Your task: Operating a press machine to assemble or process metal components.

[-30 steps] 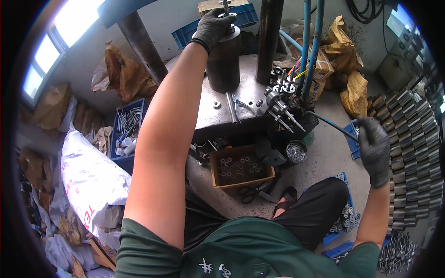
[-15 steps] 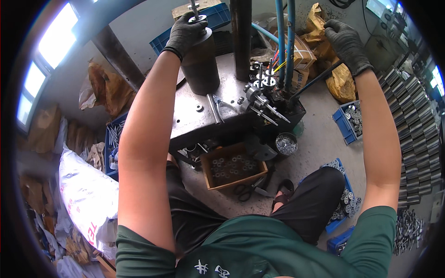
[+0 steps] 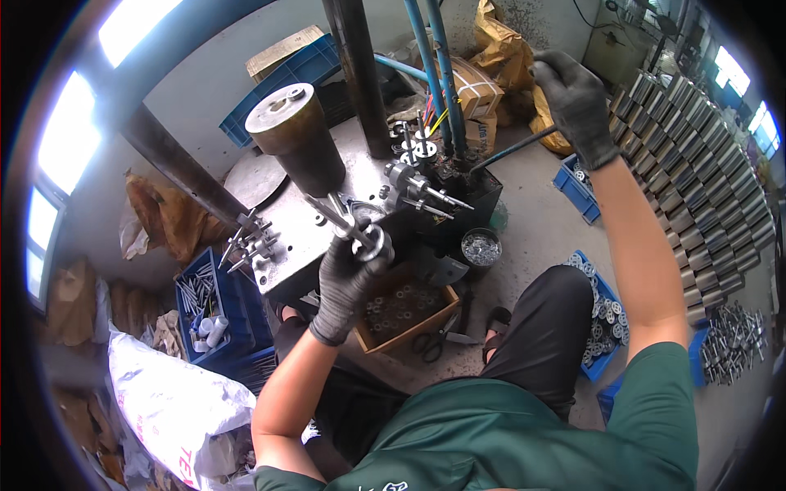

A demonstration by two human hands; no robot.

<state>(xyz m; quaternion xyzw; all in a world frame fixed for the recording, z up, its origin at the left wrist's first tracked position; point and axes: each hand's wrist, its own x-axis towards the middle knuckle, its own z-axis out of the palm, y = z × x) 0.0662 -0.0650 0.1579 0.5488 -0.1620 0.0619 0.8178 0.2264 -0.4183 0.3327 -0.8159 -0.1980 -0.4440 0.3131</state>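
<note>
My gloved left hand [image 3: 344, 282] is closed around a metal shaft with a round disc [image 3: 372, 243], held tilted in front of the bench's near edge. Behind it a dark steel cylinder [image 3: 307, 155] stands upright on the metal bench [image 3: 291, 233], with a small ring on its pale top. My gloved right hand [image 3: 577, 102] is raised at the right, its fingers curled. A lever bar [image 3: 516, 150] runs up to it from the press base, and the hand covers the bar's outer end. What those fingers hold, if anything, is hidden.
More shafts with discs [image 3: 417, 184] lie at the bench's right, and others [image 3: 250, 241] at its left corner. Below stands a wooden box [image 3: 409, 331] of small rings, with scissors [image 3: 427, 346] beside it. Stacked metal tubes [image 3: 696, 196] line the right side. Blue bin [image 3: 602, 319] holds discs.
My left hand has come down from the cylinder's top toward me, bringing the shaft out. My right hand stays raised by the lever. The view has shifted to the right.
</note>
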